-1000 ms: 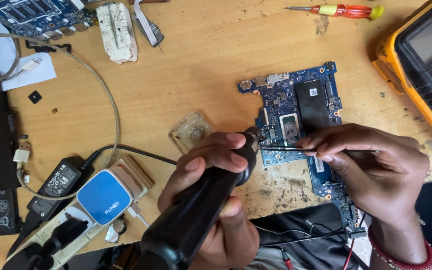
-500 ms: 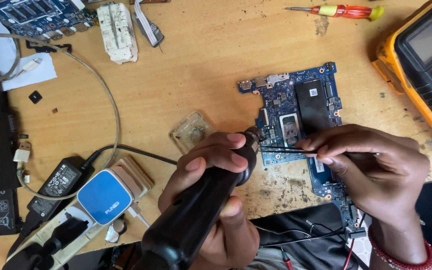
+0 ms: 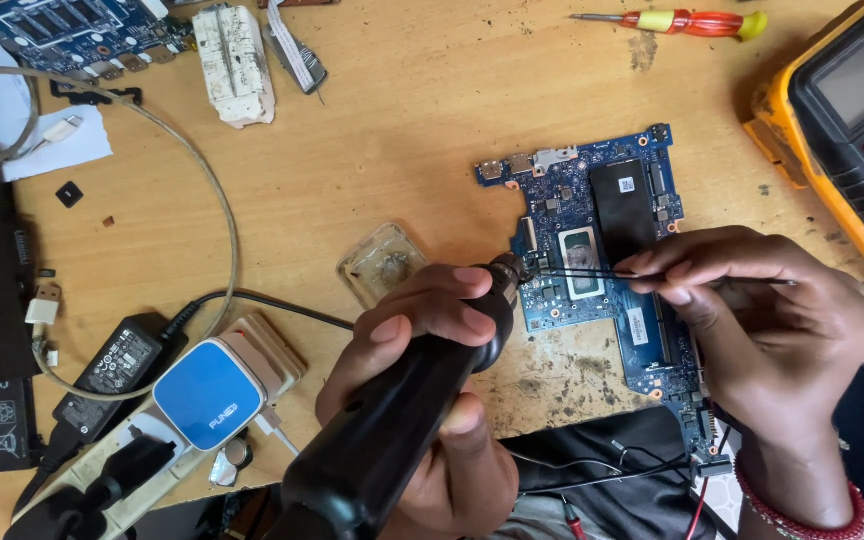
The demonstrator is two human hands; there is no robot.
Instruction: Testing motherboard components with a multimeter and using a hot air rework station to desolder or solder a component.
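A blue circuit board [image 3: 602, 190] lies on the wooden table, with a black chip area and a silver chip in its middle. My left hand [image 3: 422, 400] grips a thick black hot-air tool [image 3: 392, 420], its nozzle tip touching the board's left edge. My right hand [image 3: 762, 330] pinches thin black tweezers [image 3: 582, 273] that reach left to the same spot by the nozzle.
A yellow multimeter [image 3: 852, 120] sits at the right edge. A red and yellow screwdriver [image 3: 672, 20] lies at the top. A blue and white charger [image 3: 207, 395], black adapter [image 3: 112, 370] and cables crowd the lower left. A small clear plastic tray [image 3: 382, 262] sits beside the nozzle.
My right hand has shifted slightly with the tweezers; the left hand and tool stay almost still at the board's edge.
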